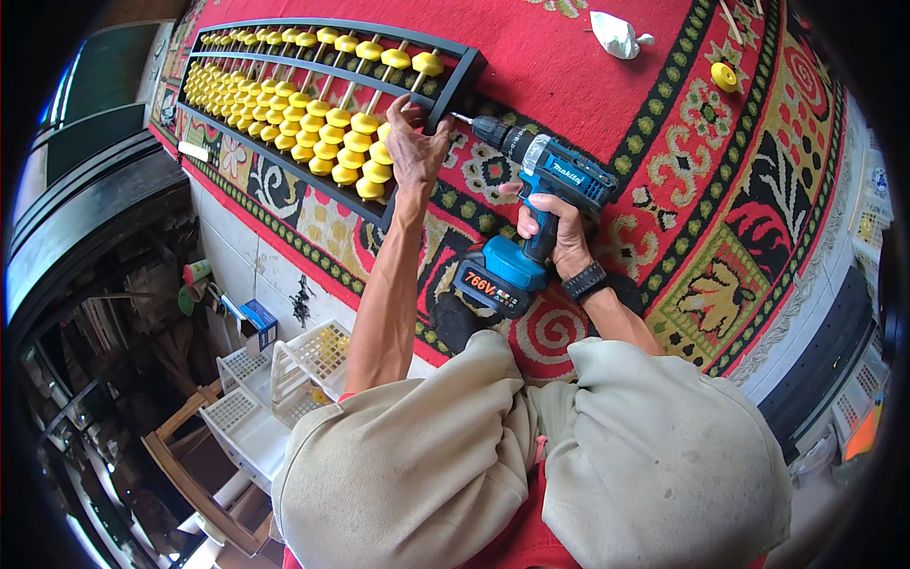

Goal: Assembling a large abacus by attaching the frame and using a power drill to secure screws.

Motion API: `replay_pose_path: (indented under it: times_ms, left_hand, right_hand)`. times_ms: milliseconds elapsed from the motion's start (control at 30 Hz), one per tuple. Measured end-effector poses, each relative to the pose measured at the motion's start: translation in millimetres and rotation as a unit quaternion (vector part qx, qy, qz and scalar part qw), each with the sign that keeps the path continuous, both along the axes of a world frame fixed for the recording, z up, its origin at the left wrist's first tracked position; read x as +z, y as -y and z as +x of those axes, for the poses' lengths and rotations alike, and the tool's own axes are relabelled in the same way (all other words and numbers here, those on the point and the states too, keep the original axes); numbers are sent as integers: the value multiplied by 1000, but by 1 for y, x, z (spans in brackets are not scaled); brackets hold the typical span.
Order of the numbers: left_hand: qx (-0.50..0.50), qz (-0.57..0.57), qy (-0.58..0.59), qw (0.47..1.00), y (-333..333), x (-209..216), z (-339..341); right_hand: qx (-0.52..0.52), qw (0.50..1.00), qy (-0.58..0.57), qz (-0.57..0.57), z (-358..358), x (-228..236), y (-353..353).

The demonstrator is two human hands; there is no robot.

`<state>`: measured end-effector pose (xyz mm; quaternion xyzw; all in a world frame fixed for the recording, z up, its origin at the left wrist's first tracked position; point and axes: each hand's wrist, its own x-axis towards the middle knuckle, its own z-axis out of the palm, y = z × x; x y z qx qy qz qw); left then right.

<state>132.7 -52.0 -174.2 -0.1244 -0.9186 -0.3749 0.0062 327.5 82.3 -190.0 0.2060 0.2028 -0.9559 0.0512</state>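
A large abacus with a black frame (464, 74) and rows of yellow beads (303, 128) on thin rods lies at the upper left. My left hand (417, 152) grips its right end bar, fingers curled over the frame beside the nearest beads. In my right hand (561, 228) is a blue and black cordless drill (569, 175), held by its handle with the battery toward me. The drill's bit (463, 119) points left at the outer side of that end bar, close to my left fingertips. Whether the tip touches the wood, I cannot tell.
Underneath lies a red patterned carpet (559, 85). A crumpled white bag (618, 36) and a loose yellow bead (724, 77) rest toward the far right. White plastic baskets (246, 417), a blue box (258, 324) and a wooden frame (194, 474) stand at the lower left.
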Motion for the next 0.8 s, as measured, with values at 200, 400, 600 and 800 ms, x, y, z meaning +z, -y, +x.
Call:
replay_pose_path:
  times_ms: [200,400,600,800]
  left_hand:
    - [18,26,-96,995,5,-8,3]
    - [-81,-136,-129,979,5,-12,-3]
    - [-169,-119,-186,961,8,-12,-2]
    - [-169,-137,-163,962,11,-14,-4]
  right_hand:
    - [-22,999,11,36,-4,12,1]
    - [-17,1000,-16,-8,-7,2,-3]
    - [-26,999,-21,-35,-5,5,-4]
    - [-12,997,3,-77,-3,7,4]
